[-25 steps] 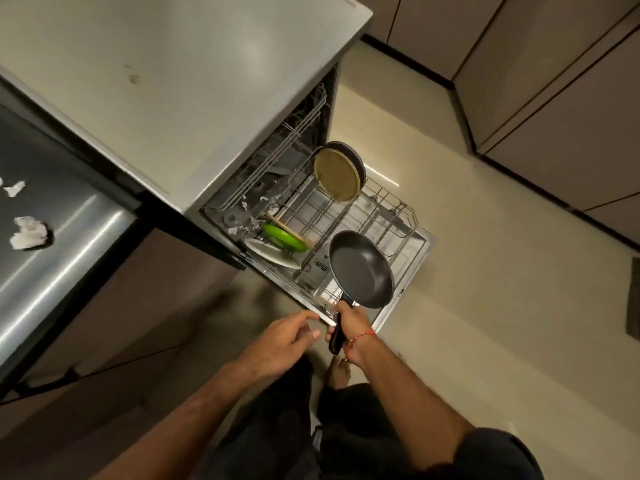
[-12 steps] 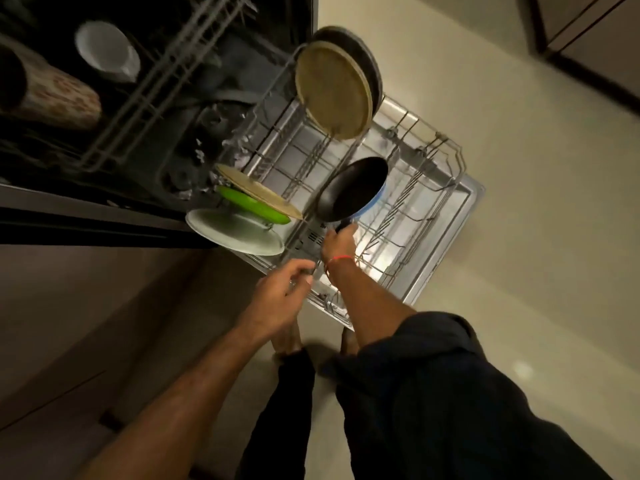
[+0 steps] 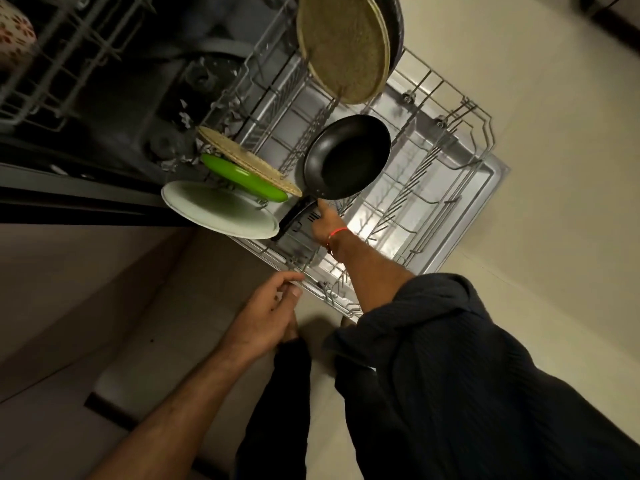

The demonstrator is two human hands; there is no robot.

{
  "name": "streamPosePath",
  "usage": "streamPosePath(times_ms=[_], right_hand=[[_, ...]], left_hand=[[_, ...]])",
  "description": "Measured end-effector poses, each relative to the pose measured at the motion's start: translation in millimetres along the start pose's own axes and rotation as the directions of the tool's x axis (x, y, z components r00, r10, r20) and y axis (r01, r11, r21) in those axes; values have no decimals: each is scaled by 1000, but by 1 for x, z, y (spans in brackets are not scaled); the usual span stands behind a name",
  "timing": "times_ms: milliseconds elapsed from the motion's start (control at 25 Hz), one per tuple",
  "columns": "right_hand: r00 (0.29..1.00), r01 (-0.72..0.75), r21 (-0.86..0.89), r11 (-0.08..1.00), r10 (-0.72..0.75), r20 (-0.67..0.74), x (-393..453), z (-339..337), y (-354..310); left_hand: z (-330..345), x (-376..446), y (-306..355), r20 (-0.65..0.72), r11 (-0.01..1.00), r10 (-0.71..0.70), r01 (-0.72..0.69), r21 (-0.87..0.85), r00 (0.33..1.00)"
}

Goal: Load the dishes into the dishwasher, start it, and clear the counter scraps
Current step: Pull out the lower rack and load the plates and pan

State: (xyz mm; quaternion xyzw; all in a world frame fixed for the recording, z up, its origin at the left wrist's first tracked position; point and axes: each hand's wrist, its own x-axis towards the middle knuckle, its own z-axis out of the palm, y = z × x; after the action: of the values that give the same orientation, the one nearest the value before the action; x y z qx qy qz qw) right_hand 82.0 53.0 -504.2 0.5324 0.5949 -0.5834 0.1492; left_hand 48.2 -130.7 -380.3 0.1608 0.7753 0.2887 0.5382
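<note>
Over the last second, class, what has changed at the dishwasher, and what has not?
The frying pan went from above the rack's near edge down into the lower rack, tilted on edge. The right hand has let go of the handle; one finger still touches the pan's rim. The left hand moved to the rack's front edge. The plates stayed put.

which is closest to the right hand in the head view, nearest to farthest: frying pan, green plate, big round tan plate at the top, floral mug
1. Frying pan: touching the right hand, just above it.
2. Green plate: to its left, in the lower rack.
3. Round tan plate: upright at the rack's far end.
4. Floral mug: upper rack, far top-left corner.
</note>
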Motion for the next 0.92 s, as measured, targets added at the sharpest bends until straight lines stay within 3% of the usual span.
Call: streamPosePath(times_ms=[160, 360, 600, 760, 920], right_hand=[[1000, 15, 22, 1000, -15, -7, -16, -7, -3], [992, 5, 134, 991, 11, -122, -40, -12, 19], [988, 118, 218, 969, -92, -124, -133, -39, 6], [964, 265, 176, 948, -263, -31, -237, -57, -38], [902, 404, 57, 913, -408, 144, -335, -52, -90]], left_hand=[[-6, 12, 1, -4, 999, 6, -6, 35, 1000], [-8, 2, 2, -9, 1000, -5, 5, 27, 1000], [-14, -63, 31, -84, 986, 139, -130, 102, 987], [-19, -138, 74, -174, 968, 238, -217, 128, 956], [-35, -229, 104, -312, 952, 298, -303, 33, 902]])
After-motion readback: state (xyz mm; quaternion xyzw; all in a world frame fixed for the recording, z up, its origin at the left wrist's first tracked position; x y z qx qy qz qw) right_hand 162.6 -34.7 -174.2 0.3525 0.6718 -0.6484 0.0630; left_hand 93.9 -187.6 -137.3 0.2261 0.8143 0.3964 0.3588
